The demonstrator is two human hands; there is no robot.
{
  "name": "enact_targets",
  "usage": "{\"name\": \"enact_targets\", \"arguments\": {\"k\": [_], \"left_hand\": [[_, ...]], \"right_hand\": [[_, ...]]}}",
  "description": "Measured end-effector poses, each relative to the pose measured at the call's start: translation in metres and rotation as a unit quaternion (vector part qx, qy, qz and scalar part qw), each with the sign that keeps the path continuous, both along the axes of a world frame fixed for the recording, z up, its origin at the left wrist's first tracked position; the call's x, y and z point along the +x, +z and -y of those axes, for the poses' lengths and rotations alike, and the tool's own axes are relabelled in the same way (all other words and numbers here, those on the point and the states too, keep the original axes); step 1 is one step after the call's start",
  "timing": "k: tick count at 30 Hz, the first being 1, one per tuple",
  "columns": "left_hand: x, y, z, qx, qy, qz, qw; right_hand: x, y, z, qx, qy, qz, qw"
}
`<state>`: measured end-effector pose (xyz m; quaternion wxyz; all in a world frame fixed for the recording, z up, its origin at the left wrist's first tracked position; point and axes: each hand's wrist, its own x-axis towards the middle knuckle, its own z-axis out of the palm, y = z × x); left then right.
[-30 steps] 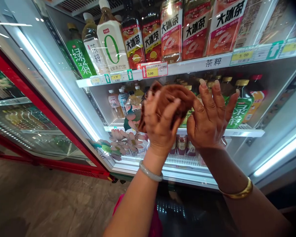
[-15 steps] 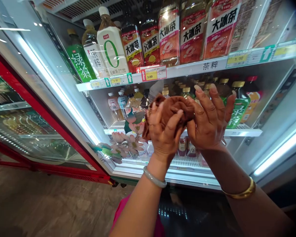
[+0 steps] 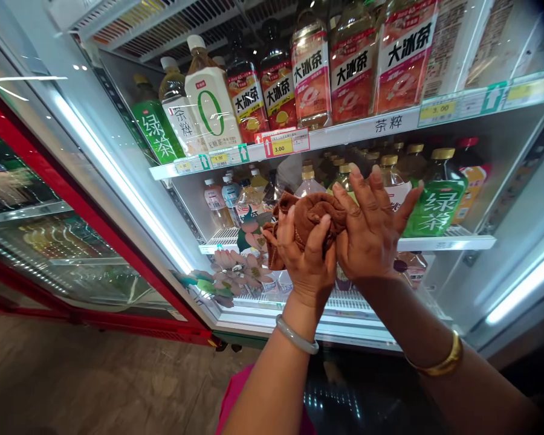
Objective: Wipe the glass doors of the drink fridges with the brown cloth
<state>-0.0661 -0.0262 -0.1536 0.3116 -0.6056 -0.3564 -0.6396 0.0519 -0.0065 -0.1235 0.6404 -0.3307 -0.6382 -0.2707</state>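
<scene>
A bunched brown cloth [image 3: 315, 214] is in front of the drinks cooler's middle shelf. My left hand [image 3: 306, 260], with a pale bangle at its wrist, has its fingers wrapped round the cloth. Just beside it, my right hand [image 3: 369, 229] is raised, its fingers stretched and spread, the near edge of the hand touching the cloth. A gold bangle circles that wrist. Whether the right palm rests on glass, I cannot tell. Flower decals [image 3: 240, 269] show left of the cloth. Behind the right hand stands a green tea bottle [image 3: 437, 193].
Several large iced tea bottles [image 3: 353, 72] line the upper shelf, whose edge [image 3: 340, 130] carries price tags. A red-framed cooler door [image 3: 118, 223] runs down the left. A brown floor [image 3: 95, 374] lies below. Bright light strips [image 3: 526, 284] flank the cooler.
In the view, my left hand and the cloth have shifted slightly right and down. My right hand has moved a little left, closer over the cloth. The camera view has shifted slightly.
</scene>
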Motion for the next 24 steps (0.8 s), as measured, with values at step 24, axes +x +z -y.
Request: {"name": "enact_targets", "arguments": {"k": [24], "left_hand": [[-0.042,0.007,0.004,-0.025,0.065,0.156,0.985]], "right_hand": [[-0.023,-0.002,0.006,-0.044,-0.121,0.026,0.991]]}}
